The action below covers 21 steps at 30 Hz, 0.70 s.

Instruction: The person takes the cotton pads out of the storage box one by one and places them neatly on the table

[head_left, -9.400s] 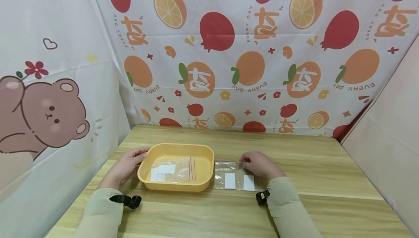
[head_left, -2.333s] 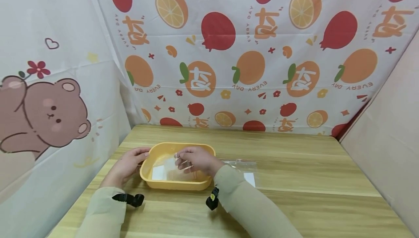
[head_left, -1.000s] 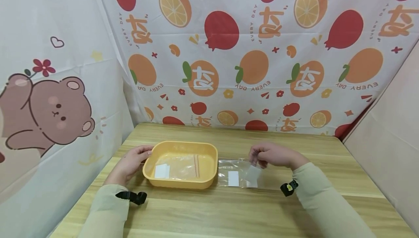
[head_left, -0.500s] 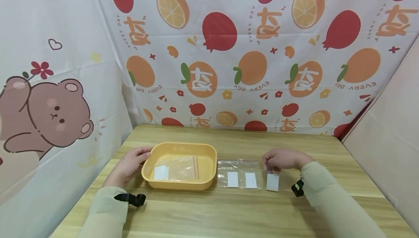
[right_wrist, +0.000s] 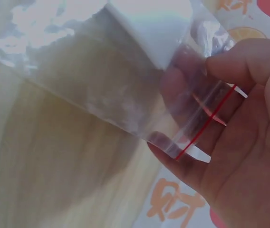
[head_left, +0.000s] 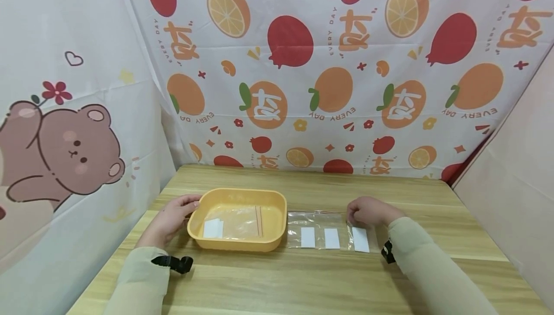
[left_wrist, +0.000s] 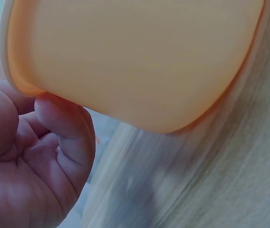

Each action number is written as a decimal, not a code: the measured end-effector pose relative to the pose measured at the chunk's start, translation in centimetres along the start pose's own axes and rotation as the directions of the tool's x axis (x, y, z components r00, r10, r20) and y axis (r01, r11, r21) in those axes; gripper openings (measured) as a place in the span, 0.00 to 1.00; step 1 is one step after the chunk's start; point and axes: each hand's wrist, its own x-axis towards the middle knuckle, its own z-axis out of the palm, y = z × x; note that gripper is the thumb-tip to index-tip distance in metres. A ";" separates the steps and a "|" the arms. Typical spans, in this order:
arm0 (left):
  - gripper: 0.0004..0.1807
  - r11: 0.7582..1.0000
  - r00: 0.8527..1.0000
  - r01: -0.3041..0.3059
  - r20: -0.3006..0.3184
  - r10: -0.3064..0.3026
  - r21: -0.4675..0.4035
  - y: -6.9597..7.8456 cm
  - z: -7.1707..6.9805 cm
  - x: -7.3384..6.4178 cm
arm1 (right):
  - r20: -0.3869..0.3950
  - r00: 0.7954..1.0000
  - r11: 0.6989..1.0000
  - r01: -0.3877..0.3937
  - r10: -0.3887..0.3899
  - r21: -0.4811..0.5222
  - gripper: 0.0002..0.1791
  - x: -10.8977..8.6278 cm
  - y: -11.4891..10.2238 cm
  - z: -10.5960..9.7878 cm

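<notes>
At the left, my left hand (head_left: 173, 216) grips the rim of a yellow plastic basin (head_left: 238, 245); the left wrist view shows its fingers curled against the basin wall (left_wrist: 139, 57). Inside the basin lie clear zip-lock bags (head_left: 240, 223) with red seal lines and white labels, overlapping one another. To the right of the basin, my right hand (head_left: 370, 210) is over the top of another zip-lock bag (head_left: 360, 239). The right wrist view has that bag (right_wrist: 101, 90) pinched near its red seal between thumb and fingers. Left of it, two similar bags (head_left: 308, 237) lie side by side.
Everything rests on a wood-grain table (head_left: 277, 286). A fruit-print cloth (head_left: 329, 113) hangs behind its back edge, and a bear-print cloth (head_left: 78, 151) hangs at the left. Each wrist wears a black strap with a small camera (head_left: 186, 264).
My right hand has taken a zip-lock bag out of the basin and carried it right, to the end of the row, where it lies lower now. My left hand has kept its grip.
</notes>
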 end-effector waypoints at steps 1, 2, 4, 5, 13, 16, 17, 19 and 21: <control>0.27 1.000 1.000 0.000 0.001 0.000 -0.002 0.0 0.0 0.0 | -0.008 1.000 1.000 0.000 0.000 -0.010 0.16 0.1 0.0 0.1; 0.27 1.000 1.000 0.001 0.000 -0.001 -0.003 0.0 0.0 0.0 | -0.017 1.000 1.000 -0.002 0.002 -0.019 0.16 0.2 -0.1 0.3; 0.26 1.000 1.000 0.001 0.001 -0.001 -0.004 0.0 0.0 0.0 | -0.032 0.999 0.999 -0.004 0.003 -0.041 0.15 0.3 -0.1 0.5; 0.26 1.000 1.000 0.001 0.001 -0.001 -0.003 0.0 0.0 0.0 | -0.039 0.999 0.999 -0.012 0.010 -0.049 0.15 0.4 -0.1 0.6; 0.27 1.000 1.000 -0.020 0.002 0.020 -0.010 -0.1 -0.1 0.1 | -0.098 0.995 0.995 -0.043 0.034 -0.094 0.15 1.4 0.4 1.4; 0.27 1.000 1.000 -0.014 0.002 0.014 -0.012 -0.1 0.0 0.0 | -0.110 0.992 0.994 -0.064 0.054 -0.089 0.14 1.6 0.3 1.6; 0.27 1.000 1.000 -0.014 0.002 0.014 -0.011 -0.1 -0.1 0.0 | -0.114 0.992 0.994 -0.070 0.059 -0.089 0.14 1.6 0.4 1.7; 0.27 1.000 1.000 -0.016 0.006 0.016 -0.010 0.0 -0.1 0.0 | -0.122 0.990 0.993 -0.074 0.063 -0.094 0.14 1.7 0.4 1.7; 0.27 1.000 1.000 -0.006 0.002 0.006 -0.012 0.0 -0.1 0.0 | -0.133 0.989 0.992 -0.073 0.060 -0.101 0.14 1.7 0.4 1.7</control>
